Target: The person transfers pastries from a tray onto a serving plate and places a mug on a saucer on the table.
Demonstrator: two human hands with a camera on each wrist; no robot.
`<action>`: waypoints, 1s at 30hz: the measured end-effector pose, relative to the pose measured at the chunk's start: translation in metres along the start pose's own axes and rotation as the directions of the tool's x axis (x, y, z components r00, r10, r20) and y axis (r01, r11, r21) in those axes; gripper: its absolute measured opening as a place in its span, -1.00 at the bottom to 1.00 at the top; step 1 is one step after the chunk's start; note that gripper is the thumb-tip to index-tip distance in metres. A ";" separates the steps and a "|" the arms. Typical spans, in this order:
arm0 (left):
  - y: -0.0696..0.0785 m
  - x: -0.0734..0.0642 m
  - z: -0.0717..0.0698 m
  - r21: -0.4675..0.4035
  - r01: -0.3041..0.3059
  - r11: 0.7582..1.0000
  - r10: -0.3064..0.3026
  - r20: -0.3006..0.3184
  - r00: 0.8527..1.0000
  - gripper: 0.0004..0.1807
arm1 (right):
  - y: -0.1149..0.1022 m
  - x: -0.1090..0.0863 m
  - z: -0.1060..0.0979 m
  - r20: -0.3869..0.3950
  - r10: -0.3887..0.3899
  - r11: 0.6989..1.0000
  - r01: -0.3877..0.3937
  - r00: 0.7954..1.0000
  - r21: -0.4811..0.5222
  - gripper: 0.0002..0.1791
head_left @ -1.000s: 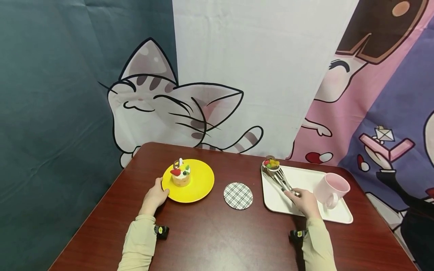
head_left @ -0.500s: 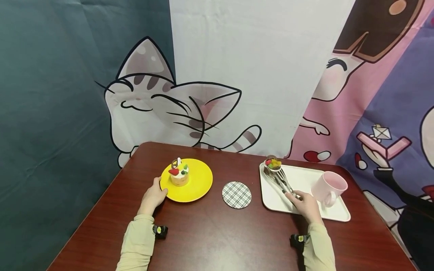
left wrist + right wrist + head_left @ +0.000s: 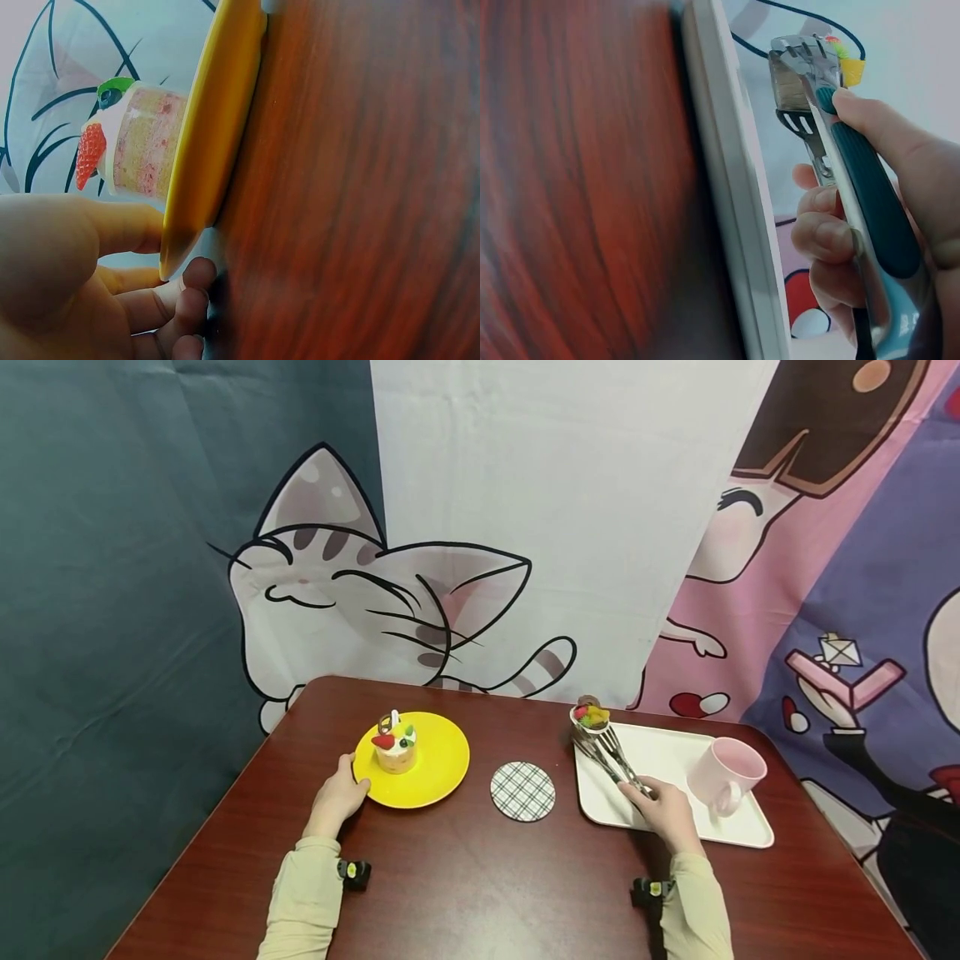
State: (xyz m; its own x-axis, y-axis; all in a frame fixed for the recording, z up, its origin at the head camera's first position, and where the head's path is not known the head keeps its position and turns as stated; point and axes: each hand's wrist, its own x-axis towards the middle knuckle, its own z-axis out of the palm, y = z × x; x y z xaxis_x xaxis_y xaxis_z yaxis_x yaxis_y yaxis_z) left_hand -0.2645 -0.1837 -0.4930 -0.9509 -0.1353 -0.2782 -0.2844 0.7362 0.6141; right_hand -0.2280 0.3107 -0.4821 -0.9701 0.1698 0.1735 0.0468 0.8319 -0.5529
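Observation:
My left hand (image 3: 339,793) pinches the near-left rim of a yellow plate (image 3: 442,768), thumb above and fingers below in the left wrist view. On that plate stands a small cake cup (image 3: 146,142) topped with a strawberry and green leaves. My right hand (image 3: 666,814) grips metal tongs (image 3: 870,195) with dark teal handle grips. Between the slotted tong ends is a second dessert cup (image 3: 789,86), topped with red, green and yellow fruit. In the head view this cup (image 3: 590,718) is at the far left corner of a white tray (image 3: 660,747).
A pink mug (image 3: 726,772) stands on the right part of the tray. A round checked coaster (image 3: 522,792) lies between plate and tray on the brown table (image 3: 480,877). Behind the table's far edge hangs a cartoon-printed cloth (image 3: 480,485).
The tongs and the dessert cup in them have shifted left and slightly away, towards the tray's far left corner. My left hand stays at the plate's rim. The head view has drifted slightly.

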 end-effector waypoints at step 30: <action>-0.002 0.001 0.000 0.010 -0.027 1.000 0.027 -0.006 1.000 -0.32 | -0.050 -0.002 0.030 0.058 -0.033 0.997 0.028 0.998 0.078 -0.53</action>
State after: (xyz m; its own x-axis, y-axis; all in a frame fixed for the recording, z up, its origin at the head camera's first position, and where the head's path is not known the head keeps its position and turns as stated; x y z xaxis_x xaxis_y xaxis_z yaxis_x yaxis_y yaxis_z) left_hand -0.2645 -0.1854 -0.4940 -0.9590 -0.1198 -0.2570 -0.2578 0.7461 0.6139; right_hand -0.2356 0.2532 -0.4792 -0.9834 0.1112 0.1437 0.0006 0.7928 -0.6095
